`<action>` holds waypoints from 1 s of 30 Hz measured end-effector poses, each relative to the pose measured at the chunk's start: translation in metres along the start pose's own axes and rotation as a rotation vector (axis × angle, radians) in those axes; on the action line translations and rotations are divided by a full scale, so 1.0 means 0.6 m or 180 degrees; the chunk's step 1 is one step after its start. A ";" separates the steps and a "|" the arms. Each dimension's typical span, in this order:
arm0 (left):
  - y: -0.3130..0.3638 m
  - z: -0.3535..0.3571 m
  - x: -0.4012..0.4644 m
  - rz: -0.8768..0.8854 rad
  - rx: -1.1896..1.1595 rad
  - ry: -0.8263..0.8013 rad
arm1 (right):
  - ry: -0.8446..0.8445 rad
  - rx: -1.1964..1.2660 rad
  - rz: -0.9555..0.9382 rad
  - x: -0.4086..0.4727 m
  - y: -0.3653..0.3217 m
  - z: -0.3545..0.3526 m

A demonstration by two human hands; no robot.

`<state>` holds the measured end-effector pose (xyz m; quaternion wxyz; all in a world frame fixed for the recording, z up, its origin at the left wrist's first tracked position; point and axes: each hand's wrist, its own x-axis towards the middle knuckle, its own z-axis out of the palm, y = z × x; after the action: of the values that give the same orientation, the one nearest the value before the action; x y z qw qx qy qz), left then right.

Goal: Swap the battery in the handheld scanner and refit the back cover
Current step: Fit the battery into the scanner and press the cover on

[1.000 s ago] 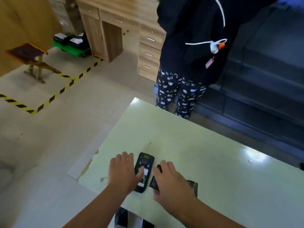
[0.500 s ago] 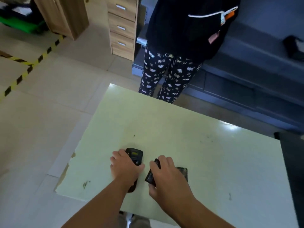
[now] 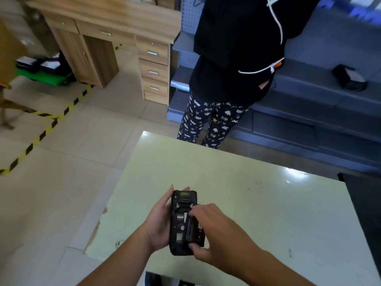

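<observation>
The black handheld scanner (image 3: 181, 219) is lifted above the pale green table (image 3: 257, 203), back side up, with its battery bay uncovered. My left hand (image 3: 158, 223) cradles it from the left and underneath. My right hand (image 3: 214, 232) pinches a black battery (image 3: 194, 232) that sits tilted at the right edge of the open bay. The back cover is not visible; my right arm hides the spot where it lay.
A person in dark top and patterned trousers (image 3: 212, 122) stands at the table's far edge. A wooden desk with drawers (image 3: 152, 65) is at the back left, dark shelving (image 3: 309, 112) at the back right. Yellow-black tape (image 3: 41, 135) marks the floor.
Both hands have lifted off the table: the left picked up the scanner and turned it back side up, the right picked up the battery and brought it to the open bay.
</observation>
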<state>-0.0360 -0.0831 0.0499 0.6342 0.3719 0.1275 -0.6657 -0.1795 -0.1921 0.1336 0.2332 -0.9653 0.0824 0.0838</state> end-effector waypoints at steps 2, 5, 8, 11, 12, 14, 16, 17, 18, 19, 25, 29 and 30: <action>0.004 0.005 -0.003 -0.0104 -0.0179 -0.0047 | 0.0073 0.0045 -0.0178 -0.007 0.004 0.004; 0.000 0.010 -0.007 -0.0232 0.0088 -0.0161 | 0.0137 -0.0121 -0.0428 -0.013 0.011 0.011; -0.014 0.026 -0.005 -0.0192 0.0150 -0.0149 | 0.0207 -0.0206 -0.0507 -0.018 0.011 0.012; -0.025 0.043 -0.006 -0.0108 0.0112 -0.0173 | 0.0266 -0.0344 -0.0562 -0.026 0.010 0.009; -0.026 0.043 -0.006 -0.0095 0.0104 -0.0166 | 0.0281 -0.0415 -0.0585 -0.028 0.011 0.010; -0.025 0.046 -0.009 -0.0122 0.0103 -0.0160 | 0.0317 -0.0511 -0.0635 -0.032 0.013 0.017; -0.023 0.047 -0.009 -0.0171 0.0116 -0.0114 | 0.0399 -0.0560 -0.0676 -0.034 0.015 0.024; -0.022 0.047 -0.010 -0.0185 0.0139 -0.0104 | 0.0481 -0.0597 -0.0707 -0.034 0.015 0.027; -0.022 0.045 -0.009 -0.0187 0.0142 -0.0090 | 0.0575 -0.0630 -0.0735 -0.033 0.014 0.028; -0.021 0.046 -0.011 -0.0188 0.0127 -0.0095 | 0.0676 -0.0671 -0.0746 -0.032 0.014 0.028; -0.017 0.051 -0.029 -0.0288 -0.0061 -0.0091 | 0.1032 -0.0529 -0.0263 -0.025 0.015 0.025; -0.015 0.060 -0.033 -0.0257 0.0083 0.0030 | 0.1121 -0.0438 -0.0342 -0.028 0.032 0.041; -0.017 0.060 -0.033 -0.0245 0.0095 0.0052 | 0.1167 -0.0386 -0.0344 -0.028 0.036 0.044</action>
<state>-0.0594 -0.0899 0.0846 0.6015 0.3816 0.1369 -0.6884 -0.2036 -0.1965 0.1042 0.1600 -0.9797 0.0664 -0.1012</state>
